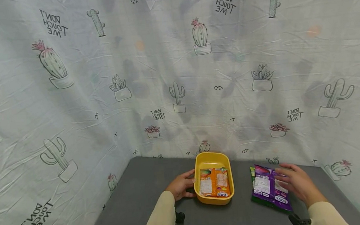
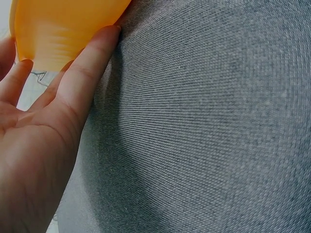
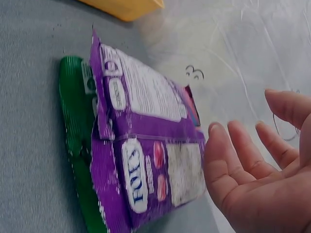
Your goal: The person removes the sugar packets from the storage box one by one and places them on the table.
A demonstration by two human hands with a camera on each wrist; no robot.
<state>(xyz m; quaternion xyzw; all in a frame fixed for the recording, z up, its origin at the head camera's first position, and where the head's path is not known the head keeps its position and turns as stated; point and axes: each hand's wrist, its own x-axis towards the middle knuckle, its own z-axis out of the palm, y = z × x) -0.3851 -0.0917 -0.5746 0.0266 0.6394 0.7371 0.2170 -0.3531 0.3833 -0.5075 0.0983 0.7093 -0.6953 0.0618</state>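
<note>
A yellow plastic container (image 1: 215,201) stands on the grey table with an orange packet (image 1: 214,183) lying inside it. The left hand (image 1: 183,186) touches the container's left side; in the left wrist view the fingertips of the left hand (image 2: 53,111) rest against its yellow wall (image 2: 63,29). To the right, a purple packet (image 1: 266,186) lies on top of a green packet (image 1: 277,207). Beside the purple packet (image 3: 146,116) the right hand (image 3: 262,170) has its fingers spread and relaxed, holding nothing; the green packet (image 3: 75,111) shows under it.
The grey table (image 1: 136,204) runs back to a pale cloth (image 1: 164,58) printed with cacti, which hangs behind and at both sides. The yellow container's corner (image 3: 131,7) shows at the top of the right wrist view.
</note>
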